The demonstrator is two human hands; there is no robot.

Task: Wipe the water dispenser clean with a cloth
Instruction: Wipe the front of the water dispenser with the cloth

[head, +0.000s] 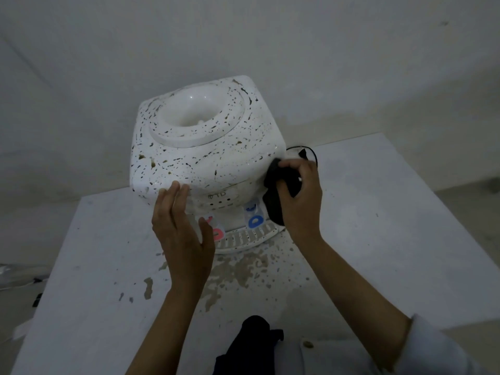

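The letters "TD" with a small round mark before them stand on the water dispenser's (pixel 205 161) front, above its taps.

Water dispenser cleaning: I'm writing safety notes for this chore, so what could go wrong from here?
1. The right hand presses a dark cloth sideways against the water dispenser; only the flat left hand braces it, so it could slide on the table.
2. A black cord lies just behind the cloth and might get snagged.
3. The hanging cloth is near the blue tap and could knock it.
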